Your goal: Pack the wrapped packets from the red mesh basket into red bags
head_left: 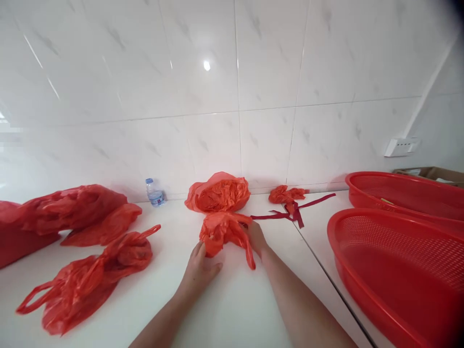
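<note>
Currently: crumpled bag [226, 226] on table [239, 309], short of the back edge. Left hand [199, 266] half open, touching bag's left side; right hand [257, 238] at its right side, partly hidden, grip cannot be told. Sack [217, 195] just behind, by back edge; bottle [155, 195] farther left.

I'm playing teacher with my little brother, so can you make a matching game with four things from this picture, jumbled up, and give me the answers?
Things
1. bottle
2. socket
3. left hand
4. near basket

Where or how
A. at a red bag
B. red, full of little holes
C. clear, blue-capped
D. on the wall

Right pairs: 1-C, 2-D, 3-A, 4-B
</note>
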Tool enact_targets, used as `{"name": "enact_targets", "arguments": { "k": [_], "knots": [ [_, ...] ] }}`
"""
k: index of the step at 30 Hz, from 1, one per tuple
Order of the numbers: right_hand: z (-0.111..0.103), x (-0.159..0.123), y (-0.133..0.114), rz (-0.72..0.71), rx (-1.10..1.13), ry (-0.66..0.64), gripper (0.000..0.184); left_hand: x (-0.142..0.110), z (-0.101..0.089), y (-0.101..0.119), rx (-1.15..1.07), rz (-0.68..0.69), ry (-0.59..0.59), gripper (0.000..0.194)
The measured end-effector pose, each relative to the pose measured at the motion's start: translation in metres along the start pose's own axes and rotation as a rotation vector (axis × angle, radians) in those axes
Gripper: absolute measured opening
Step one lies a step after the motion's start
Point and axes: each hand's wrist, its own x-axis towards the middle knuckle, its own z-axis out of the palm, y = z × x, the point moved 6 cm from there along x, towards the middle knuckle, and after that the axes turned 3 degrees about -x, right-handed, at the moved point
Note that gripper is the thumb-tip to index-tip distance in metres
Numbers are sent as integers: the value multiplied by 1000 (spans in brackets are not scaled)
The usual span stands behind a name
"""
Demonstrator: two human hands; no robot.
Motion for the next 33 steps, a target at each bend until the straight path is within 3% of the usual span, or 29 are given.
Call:
{"name": "enact_targets", "arguments": {
  "k": [3,6,9,13,18,21,24,28,31,33],
  "knots": [
    [-6,-18,-4,-32,173,-72,53,-3,0,4,15,57,-50,56],
    [-7,-32,-10,-45,468,-179,51,-8,-1,5,-28,101,-59,41],
    [-2,-38,-4,44,622,-232,48,-8,-3,4,-73,90,-72,24],
    [-17,-33,34,275,834,18,22,-1,-27,-14,-69,-39,83,18],
    [-59,-34,73,320,938,260,30,0,-69,-52,-66,-235,329,22],
    [-75,-40,80,307,989,318,38,-4,-80,-61,-83,-300,413,22],
    [-76,-43,79,291,1012,296,40,-6,-77,-55,-66,-316,391,18],
    [-70,-46,75,281,1004,248,37,-6,-67,-24,151,-129,376,22],
    [-68,-49,73,271,994,240,33,-14,-67,4,322,77,535,39],
    [-69,-51,73,262,990,244,32,-23,-65,26,361,279,611,41]
  ]
}}
